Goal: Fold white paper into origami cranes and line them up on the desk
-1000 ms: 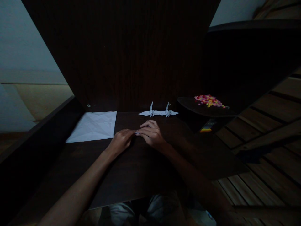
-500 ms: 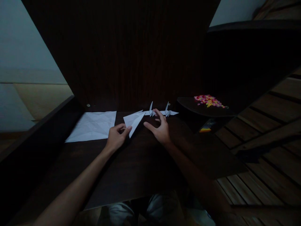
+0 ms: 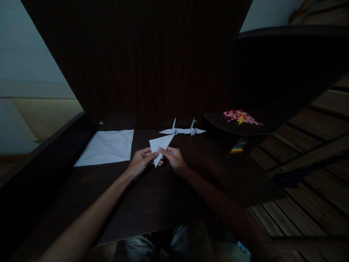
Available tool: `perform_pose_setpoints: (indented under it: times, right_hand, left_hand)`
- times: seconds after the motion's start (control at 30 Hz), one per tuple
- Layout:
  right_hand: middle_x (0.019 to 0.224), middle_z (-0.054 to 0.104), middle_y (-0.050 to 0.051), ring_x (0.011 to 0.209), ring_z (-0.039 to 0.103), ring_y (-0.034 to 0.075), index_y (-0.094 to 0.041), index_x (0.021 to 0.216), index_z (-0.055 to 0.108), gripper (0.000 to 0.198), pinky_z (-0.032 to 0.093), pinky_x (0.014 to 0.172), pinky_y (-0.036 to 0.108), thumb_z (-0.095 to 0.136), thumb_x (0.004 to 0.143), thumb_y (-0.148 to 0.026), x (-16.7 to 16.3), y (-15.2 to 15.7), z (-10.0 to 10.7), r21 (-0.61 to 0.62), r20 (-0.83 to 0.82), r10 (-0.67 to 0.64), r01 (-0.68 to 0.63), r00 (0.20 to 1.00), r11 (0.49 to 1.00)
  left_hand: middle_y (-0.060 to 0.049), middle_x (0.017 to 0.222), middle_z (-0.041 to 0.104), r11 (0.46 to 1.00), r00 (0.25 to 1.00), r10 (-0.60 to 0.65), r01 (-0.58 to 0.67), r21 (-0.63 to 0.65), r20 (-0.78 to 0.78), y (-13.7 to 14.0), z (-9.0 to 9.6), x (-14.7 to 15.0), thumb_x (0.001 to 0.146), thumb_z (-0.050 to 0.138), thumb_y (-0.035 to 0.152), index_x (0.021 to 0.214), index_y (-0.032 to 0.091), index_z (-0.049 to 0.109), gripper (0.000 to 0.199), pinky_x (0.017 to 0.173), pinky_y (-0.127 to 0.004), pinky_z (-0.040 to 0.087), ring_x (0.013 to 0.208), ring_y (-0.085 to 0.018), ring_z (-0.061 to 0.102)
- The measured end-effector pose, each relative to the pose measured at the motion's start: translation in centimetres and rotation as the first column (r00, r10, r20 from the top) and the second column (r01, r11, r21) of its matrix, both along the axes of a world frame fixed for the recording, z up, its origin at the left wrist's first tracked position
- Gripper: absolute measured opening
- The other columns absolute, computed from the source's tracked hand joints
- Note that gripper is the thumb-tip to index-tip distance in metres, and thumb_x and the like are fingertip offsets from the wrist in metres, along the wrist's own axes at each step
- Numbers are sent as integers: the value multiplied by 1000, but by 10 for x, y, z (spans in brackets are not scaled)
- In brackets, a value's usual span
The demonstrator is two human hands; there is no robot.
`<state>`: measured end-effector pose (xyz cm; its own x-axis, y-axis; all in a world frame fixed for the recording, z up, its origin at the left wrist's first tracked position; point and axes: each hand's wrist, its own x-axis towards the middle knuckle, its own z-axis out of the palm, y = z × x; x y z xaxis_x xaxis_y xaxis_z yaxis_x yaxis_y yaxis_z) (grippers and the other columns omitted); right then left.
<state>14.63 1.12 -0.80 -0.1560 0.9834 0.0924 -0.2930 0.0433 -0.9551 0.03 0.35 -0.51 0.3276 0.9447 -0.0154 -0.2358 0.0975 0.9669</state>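
A white sheet of paper folded into a pointed kite shape (image 3: 159, 142) is held just above the dark desk, its long tip aimed up and to the right. My left hand (image 3: 141, 160) pinches its lower left part, thumb on top. On the lower right edge, my right hand (image 3: 174, 158) grips the same paper with its thumb over the front and fingers behind. Behind it, two white origami cranes (image 3: 184, 130) stand in a row against the back panel. A creased white sheet (image 3: 106, 147) lies flat to the left of my left hand.
A pile of small pink, red and yellow pieces (image 3: 241, 117) sits on a curved corner shelf (image 3: 218, 120) at the right. Below that shelf is a dark item with a yellow-orange stripe (image 3: 237, 149). A low side board (image 3: 49, 142) borders the desk (image 3: 152, 203) on the left.
My right hand has come down and left from near the cranes and taken hold of the folded paper. The paper and my left hand have shifted slightly right and toward me.
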Motion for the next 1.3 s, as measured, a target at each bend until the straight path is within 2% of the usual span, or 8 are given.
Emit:
perform_pose_setpoints:
  times: [0.13,0.3,0.6,0.77,0.9,1.1,1.3]
  right_hand:
    - [52,54,-1,51,46,10,-14,55,61,38,36,51,25,72,63,-50,2,1,-2,45,51,-49,47,998,998]
    - [57,61,2,57,53,13,-15,55,64,40,40,58,26,67,70,-52,7,5,-1,77,65,-128,123,990,989]
    - [79,71,7,78,64,20,-15,87,74,44,46,70,31,62,74,-56,21,12,3,68,8,-188,187,982,980]
    - [76,70,6,71,62,18,-16,81,74,48,48,71,32,62,71,-61,12,7,0,116,33,-137,132,990,984]
    - [74,70,6,69,61,18,-16,73,75,47,49,73,33,66,66,-61,7,3,1,121,95,-110,99,989,988]
    - [87,72,10,82,65,22,-15,88,75,50,50,78,35,61,72,-61,14,6,1,98,35,-88,84,995,992]
    - [69,70,6,71,65,19,-15,71,74,44,51,71,32,62,74,-58,15,9,-6,119,23,-129,126,991,985]
  left_hand:
    - [-11,86,74,1000,999,-4,4,9,-52,-1,2,0,66,79,32,98,10,66,41,66,-31,56,64,-17,69]
    - [-11,81,73,1000,996,-18,18,-6,-84,-4,7,0,64,80,32,92,9,67,38,65,-31,56,63,-17,68]
    - [-10,77,73,995,994,-94,92,-44,-54,-4,5,0,66,79,27,95,8,66,37,62,-28,55,60,-16,67]
    - [-12,86,73,998,1000,-18,19,-53,15,-2,5,2,68,77,28,99,9,66,38,67,-32,57,69,-20,70]
    - [-13,90,73,999,999,44,-45,-20,-31,-2,5,2,66,79,30,95,9,68,37,60,-28,55,68,-18,69]
    - [-12,83,74,996,991,92,-90,23,-101,-1,5,0,62,81,32,85,8,70,35,54,-25,51,65,-18,67]
    - [-13,71,73,994,990,104,-105,-9,-91,-2,10,2,78,65,46,88,6,70,43,44,-23,46,52,-16,63]
